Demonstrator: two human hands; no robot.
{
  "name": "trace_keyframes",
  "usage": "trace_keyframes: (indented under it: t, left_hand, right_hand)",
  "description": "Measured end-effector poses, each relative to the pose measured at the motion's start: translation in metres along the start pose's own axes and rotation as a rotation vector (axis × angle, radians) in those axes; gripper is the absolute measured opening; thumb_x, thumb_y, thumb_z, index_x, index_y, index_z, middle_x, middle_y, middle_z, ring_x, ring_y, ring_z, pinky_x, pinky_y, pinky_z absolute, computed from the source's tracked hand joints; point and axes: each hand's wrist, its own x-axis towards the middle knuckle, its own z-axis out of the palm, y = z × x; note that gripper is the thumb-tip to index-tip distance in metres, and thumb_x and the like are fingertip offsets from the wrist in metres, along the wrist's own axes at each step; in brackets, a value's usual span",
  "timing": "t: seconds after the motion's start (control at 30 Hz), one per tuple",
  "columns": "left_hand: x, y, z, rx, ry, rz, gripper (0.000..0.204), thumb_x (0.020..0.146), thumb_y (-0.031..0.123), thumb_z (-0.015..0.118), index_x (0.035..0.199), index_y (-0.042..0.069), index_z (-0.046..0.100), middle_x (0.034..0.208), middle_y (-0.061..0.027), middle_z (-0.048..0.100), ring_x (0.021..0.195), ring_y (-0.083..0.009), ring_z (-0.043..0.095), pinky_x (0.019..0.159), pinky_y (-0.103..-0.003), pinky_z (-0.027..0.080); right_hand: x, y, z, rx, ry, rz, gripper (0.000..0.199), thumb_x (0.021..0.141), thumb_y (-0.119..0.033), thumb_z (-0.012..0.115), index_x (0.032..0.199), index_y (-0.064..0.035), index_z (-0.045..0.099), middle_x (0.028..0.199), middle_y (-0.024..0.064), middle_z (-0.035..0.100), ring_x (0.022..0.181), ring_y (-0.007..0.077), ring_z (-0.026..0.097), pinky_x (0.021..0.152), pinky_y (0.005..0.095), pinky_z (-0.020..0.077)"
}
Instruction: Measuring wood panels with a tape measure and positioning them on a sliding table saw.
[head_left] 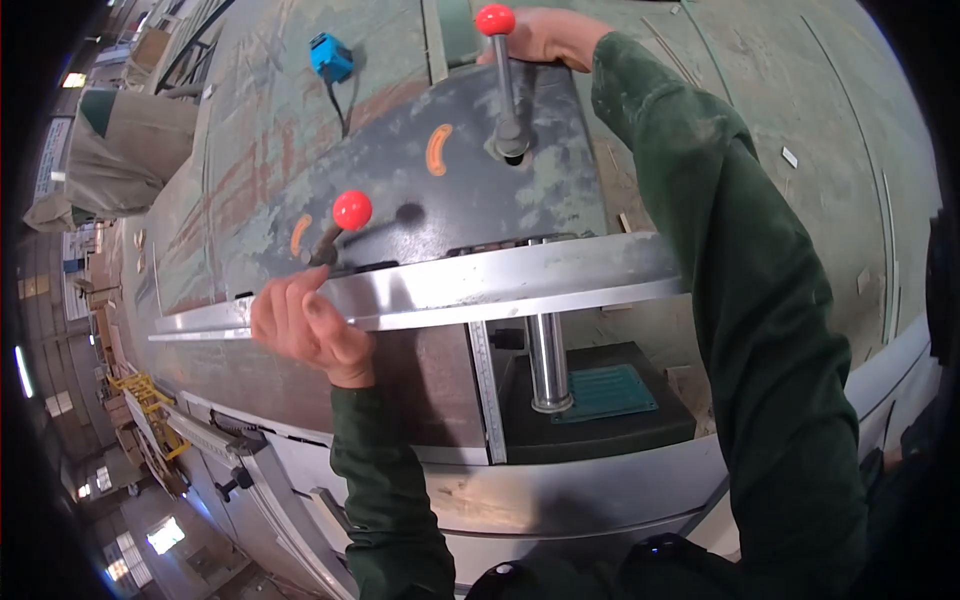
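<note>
Gripping the bright aluminium fence rail [480,285] with curled fingers, the left hand [305,325] steadies it near a red-knobbed lever [345,220]. The right hand [545,38] reaches far across the dark steel machine plate [500,200], behind the upright red-knobbed metal lever [503,80]; whether its fingers close on it I cannot tell.

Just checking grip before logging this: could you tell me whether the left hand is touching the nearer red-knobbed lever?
Apart. The head view shows the left hand on the metal rail, below the red knob.

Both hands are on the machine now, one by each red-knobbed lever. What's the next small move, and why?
Probably close the right hand around the far lever and ease it over. That hand sits just behind its red knob, fingers not visibly wrapped. The left hand rests on the metal rail, below the near lever, steadying.
</note>
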Motion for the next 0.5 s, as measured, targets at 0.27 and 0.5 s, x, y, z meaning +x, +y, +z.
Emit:
trace_keyframes:
  t: [0.27,0.5]
  left_hand:
    - [-0.008,0.004,-0.002,-0.017,-0.072,-0.192,0.046,0.101,0.033,0.04,0.072,0.007,0.063,0.068,-0.0057,0.056,0.068,-0.0254,0.054,0.077,-0.04,0.037]
    - [-0.008,0.002,-0.006,0.024,-0.107,-0.159,0.045,0.1,0.033,0.04,0.07,0.008,0.061,0.069,-0.0047,0.058,0.068,-0.0262,0.053,0.076,-0.04,0.036]
  right_hand:
    - [-0.018,0.0,-0.019,0.319,-0.074,0.112,0.04,0.091,-0.048,0.078,0.089,-0.0086,0.071,0.085,0.0009,0.062,0.082,0.0146,0.057,0.076,0.0337,0.0475]
    - [-0.013,-0.016,-0.011,-0.278,0.136,-0.019,0.035,0.091,-0.047,0.073,0.089,-0.012,0.07,0.087,0.0022,0.064,0.08,0.0147,0.056,0.077,0.0336,0.0493]
